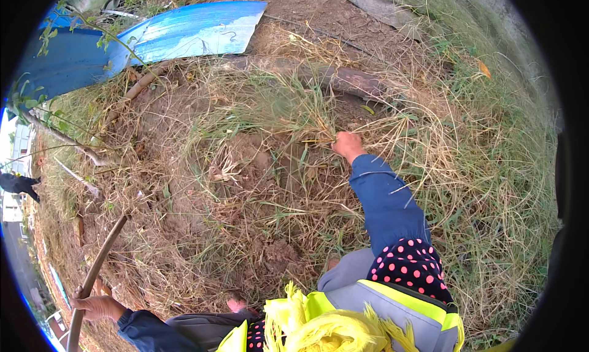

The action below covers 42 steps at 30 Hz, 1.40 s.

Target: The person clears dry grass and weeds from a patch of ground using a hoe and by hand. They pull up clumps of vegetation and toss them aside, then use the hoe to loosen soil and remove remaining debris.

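Note:
My left hand (pixel 98 307), at the lower left, is closed around a long, slightly curved wooden pole (pixel 105 255). One end of the pole points toward the ground ahead; the other runs out at the bottom edge. Out in front, my right hand (pixel 348 145) forms a fist around the base of a grass clump (pixel 327 122), with green and dry blades spreading from it. My fingers are partly hidden by the grass. Bare brown soil (pixel 257 159) and a pale cut-looking grass stub (pixel 226 170) lie left of this hand.
A log (pixel 354 81) lies beyond my right hand. Bent blue sheet metal (pixel 193 30) is at the upper left, near a bare branch (pixel 64 136). Netting (pixel 501 39) and tall grass border the right. Far left, a person (pixel 18 184) in dark clothes is visible.

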Available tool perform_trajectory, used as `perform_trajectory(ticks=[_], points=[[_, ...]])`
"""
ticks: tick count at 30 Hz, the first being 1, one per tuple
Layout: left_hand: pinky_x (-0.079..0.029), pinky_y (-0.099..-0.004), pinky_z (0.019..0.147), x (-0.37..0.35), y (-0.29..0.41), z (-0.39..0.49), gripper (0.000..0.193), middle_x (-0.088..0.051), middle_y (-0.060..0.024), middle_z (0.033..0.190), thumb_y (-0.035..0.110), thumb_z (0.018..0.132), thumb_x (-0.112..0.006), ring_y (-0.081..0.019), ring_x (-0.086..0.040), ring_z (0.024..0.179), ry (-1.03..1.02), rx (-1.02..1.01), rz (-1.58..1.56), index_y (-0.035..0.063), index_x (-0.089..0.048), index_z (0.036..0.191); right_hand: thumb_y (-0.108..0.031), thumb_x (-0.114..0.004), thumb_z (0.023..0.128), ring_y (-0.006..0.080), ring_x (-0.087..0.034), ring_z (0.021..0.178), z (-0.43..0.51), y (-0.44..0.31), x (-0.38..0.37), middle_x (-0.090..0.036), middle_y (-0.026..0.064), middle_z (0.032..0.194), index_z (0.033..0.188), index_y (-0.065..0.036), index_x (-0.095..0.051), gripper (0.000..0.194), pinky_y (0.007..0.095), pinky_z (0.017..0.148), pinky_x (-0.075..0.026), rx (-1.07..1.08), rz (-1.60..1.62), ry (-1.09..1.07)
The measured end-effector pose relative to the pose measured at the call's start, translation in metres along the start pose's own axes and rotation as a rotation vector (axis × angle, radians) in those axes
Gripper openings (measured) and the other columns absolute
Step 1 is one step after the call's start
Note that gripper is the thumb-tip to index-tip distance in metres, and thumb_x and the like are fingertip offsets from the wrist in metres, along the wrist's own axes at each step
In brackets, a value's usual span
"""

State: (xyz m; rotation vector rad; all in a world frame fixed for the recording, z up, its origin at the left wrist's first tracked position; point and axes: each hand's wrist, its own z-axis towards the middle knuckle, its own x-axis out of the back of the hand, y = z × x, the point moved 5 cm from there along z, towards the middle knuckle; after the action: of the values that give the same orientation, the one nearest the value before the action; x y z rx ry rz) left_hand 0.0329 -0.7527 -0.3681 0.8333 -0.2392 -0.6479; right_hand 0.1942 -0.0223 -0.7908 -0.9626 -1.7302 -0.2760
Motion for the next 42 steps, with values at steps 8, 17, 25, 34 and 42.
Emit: perform_trajectory(ticks=[8,17,25,34,42], points=[[-0.055,-0.0450,0.063,-0.005,0.012,-0.016,0.051,-0.060,-0.0155,0.090,0.046,0.091,-0.052,-0.0262,-0.057,0.085,0.074,0.112,0.031,-0.0036,-0.062,0.089,-0.021,-0.068,0.073,0.0388,-0.065,0.088,-0.086,-0.047,0.017,-0.067,0.0220,0.092,0.095,-0.004,-0.067,0.027,0.0477,0.076,-0.052,0.120,0.171,0.024],[-0.056,-0.0429,0.060,0.001,0.004,-0.009,0.045,-0.061,-0.0111,0.087,0.046,0.084,-0.067,-0.0236,-0.060,0.083,0.009,0.085,-0.121,0.0021,-0.058,0.089,-0.007,-0.069,0.068,0.0403,-0.064,0.082,-0.113,-0.044,-0.003,-0.049,0.0235,0.115,0.100,-0.002,-0.054,0.036,0.0497,0.074,-0.052,0.207,0.028,0.103],[-0.057,-0.0427,0.056,0.001,0.005,-0.011,0.047,-0.060,-0.0120,0.088,0.048,0.084,-0.065,-0.0250,-0.060,0.083,0.062,0.170,-0.134,0.0015,-0.057,0.090,-0.014,-0.074,0.065,0.0302,-0.059,0.101,-0.053,0.010,-0.021,-0.050,0.0171,0.130,0.138,-0.003,-0.038,0.082,0.0424,0.084,-0.044,0.104,-0.346,0.355],[-0.046,-0.0358,0.080,0.003,-0.005,-0.002,0.034,-0.059,-0.0084,0.075,0.033,0.095,-0.057,-0.0187,-0.059,0.076,0.086,-0.129,-0.129,0.0044,-0.055,0.076,-0.019,-0.074,0.065,0.0281,-0.059,0.097,-0.024,0.010,-0.034,-0.064,0.0112,0.097,0.094,-0.010,-0.064,0.032,0.0422,0.091,-0.037,0.269,-0.344,0.239],[-0.046,-0.0289,0.069,0.006,0.010,-0.005,0.034,-0.052,-0.0039,0.073,0.040,0.093,-0.060,-0.0133,-0.053,0.069,0.015,-0.191,-0.189,0.0084,-0.048,0.088,-0.007,-0.074,0.067,0.0310,-0.061,0.096,-0.014,0.005,-0.033,-0.066,0.0133,0.092,0.093,-0.007,-0.061,0.029,0.0414,0.089,-0.041,0.189,-0.341,0.323]])
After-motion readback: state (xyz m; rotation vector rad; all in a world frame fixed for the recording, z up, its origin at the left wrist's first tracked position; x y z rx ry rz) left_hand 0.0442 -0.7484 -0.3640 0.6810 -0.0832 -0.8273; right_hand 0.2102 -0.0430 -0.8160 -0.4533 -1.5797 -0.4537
